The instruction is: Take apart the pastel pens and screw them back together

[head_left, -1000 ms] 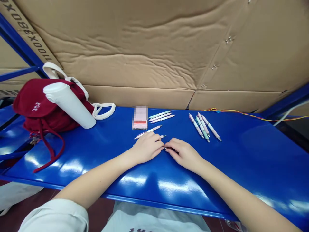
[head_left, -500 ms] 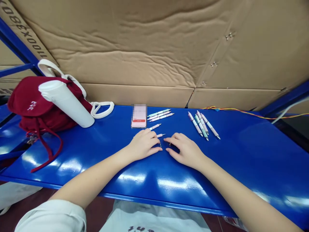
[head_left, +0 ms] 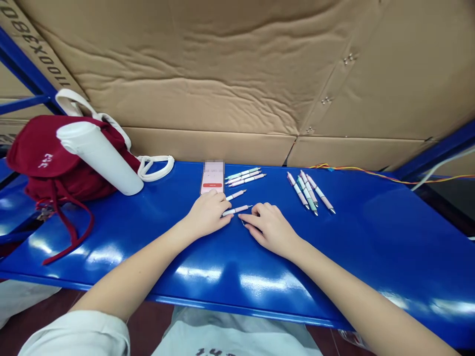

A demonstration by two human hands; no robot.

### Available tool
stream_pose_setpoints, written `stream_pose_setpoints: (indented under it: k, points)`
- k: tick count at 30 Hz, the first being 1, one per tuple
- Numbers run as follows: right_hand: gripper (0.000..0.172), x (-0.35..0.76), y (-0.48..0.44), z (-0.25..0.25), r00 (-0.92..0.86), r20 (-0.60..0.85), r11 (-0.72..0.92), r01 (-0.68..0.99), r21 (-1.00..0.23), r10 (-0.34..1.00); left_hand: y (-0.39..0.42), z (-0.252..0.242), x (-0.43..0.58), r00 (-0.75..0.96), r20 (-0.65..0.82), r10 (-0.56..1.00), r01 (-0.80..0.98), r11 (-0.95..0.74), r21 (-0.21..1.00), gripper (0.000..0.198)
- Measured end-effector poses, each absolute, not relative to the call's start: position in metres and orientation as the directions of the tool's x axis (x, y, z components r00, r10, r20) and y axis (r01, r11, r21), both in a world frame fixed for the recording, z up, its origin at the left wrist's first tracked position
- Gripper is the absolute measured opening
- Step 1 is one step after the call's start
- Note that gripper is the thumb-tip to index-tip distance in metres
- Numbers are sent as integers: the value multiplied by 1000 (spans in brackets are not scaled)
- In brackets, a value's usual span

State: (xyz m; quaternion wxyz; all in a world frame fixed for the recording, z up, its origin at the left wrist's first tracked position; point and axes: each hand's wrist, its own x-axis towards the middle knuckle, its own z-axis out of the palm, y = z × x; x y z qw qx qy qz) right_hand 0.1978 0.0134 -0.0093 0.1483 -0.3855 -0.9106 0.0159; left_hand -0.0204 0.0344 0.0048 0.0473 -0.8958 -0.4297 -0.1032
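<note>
My left hand (head_left: 208, 213) lies flat on the blue metal table top (head_left: 352, 232), its fingertips next to the rear end of a white-and-pink pen (head_left: 236, 210). A second pen (head_left: 236, 195) lies just beyond those fingers. My right hand (head_left: 270, 228) rests to the right with its fingers slightly curled. A small metal pen tip (head_left: 243, 222) shows beside its fingertips, and the rest of that item is hidden. Neither hand visibly holds anything. Beyond them lie a group of several pens (head_left: 245, 176) and another group of several pens (head_left: 309, 193).
A smartphone (head_left: 213, 179) lies at the far edge. On the left are a dark red bag (head_left: 44, 158) and a white bottle (head_left: 98, 158). Coloured wires (head_left: 371, 176) run along the far right edge, with a cardboard wall behind.
My hands have moved apart from touching fingertips, and my left hand has slid left, uncovering a pen between them. The whole view has shifted slightly.
</note>
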Motion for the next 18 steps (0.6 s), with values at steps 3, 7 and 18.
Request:
stream_pose_setpoints:
  k: [3, 7, 18]
  points:
    - [25, 197, 12, -8, -657, 244, 697, 702, -147, 713, 34, 5, -20, 624, 208, 753, 770, -638, 4, 25]
    - [21, 198, 11, -7, -646, 225, 682, 714, -159, 729, 35, 4, -20, 628, 212, 749, 764, -645, 19, 25]
    - [18, 218, 19, -2, -530, 335, 613, 756, -230, 779, 33, 6, -18, 621, 229, 749, 752, -652, 94, 21]
